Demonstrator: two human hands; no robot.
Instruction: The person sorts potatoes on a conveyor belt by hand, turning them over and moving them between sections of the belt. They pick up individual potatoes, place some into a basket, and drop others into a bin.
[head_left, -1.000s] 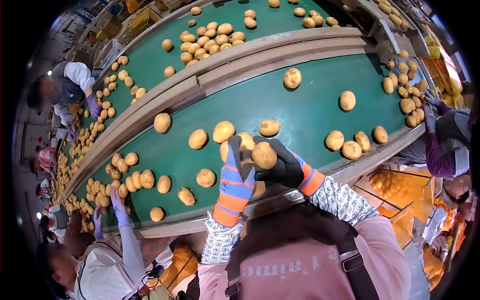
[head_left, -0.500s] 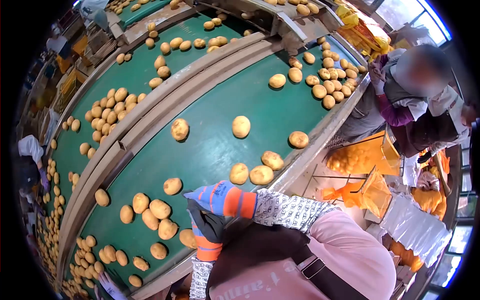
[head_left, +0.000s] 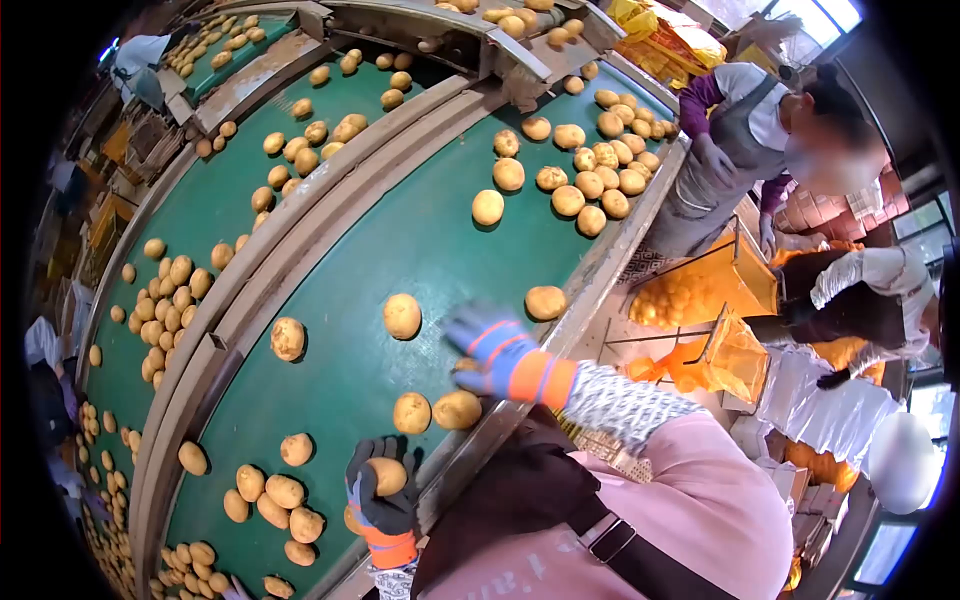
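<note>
My left hand [head_left: 384,505], in a dark-palmed glove with a blue and orange cuff, grips a potato [head_left: 389,476] at the near edge of the green conveyor belt [head_left: 430,240]. Further right, my right hand [head_left: 488,346], blurred in its blue and orange glove, stretches out low over the belt with its fingers apart. Two potatoes [head_left: 436,411] lie just below it, and another potato [head_left: 545,302] rests to its right near the belt's edge. A lone potato [head_left: 402,315] lies to its left.
Several potatoes cluster at the belt's far end [head_left: 585,180] and by my left hand [head_left: 275,495]. A raised divider [head_left: 300,250] separates a second potato-laden belt [head_left: 200,220]. A co-worker [head_left: 740,130] stands to the right beside orange bagging frames [head_left: 700,300].
My view has swung further right along the belt. My right hand has reached out over the belt, while my left hand has dropped to the near edge with a potato in it.
</note>
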